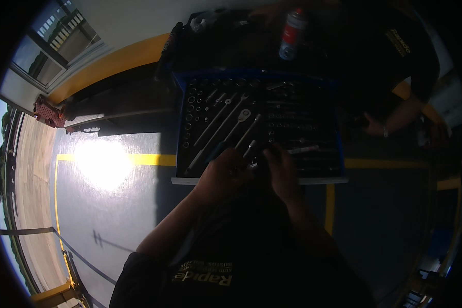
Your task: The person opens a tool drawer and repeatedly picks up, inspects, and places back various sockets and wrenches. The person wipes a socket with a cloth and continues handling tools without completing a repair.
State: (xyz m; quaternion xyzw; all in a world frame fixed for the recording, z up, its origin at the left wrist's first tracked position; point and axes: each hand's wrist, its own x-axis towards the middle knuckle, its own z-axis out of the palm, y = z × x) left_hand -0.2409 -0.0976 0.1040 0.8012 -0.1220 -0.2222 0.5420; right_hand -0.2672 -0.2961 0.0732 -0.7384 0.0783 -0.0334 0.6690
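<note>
My two hands are over the front of an open blue tool drawer [179, 128], close together. My left hand [222, 172] is closed, fingers curled inward, and a dark bluish thing shows beside its knuckles. My right hand [282, 169] is closed too, its fingertips near the left hand's. A small shiny piece shows between them, too dark to name. Just beyond the hands lie a ratchet [245, 114] and a long bar [210, 123], set aslant in the dark tray. Rows of sockets [189, 117] line the drawer's left side.
A red-and-white spray can [292, 35] stands on the dark cabinet top. At the right a person in dark clothes has a hand [376, 126] beside the drawer. Yellow lines [154, 159] cross the grey floor, with bright sun glare at left.
</note>
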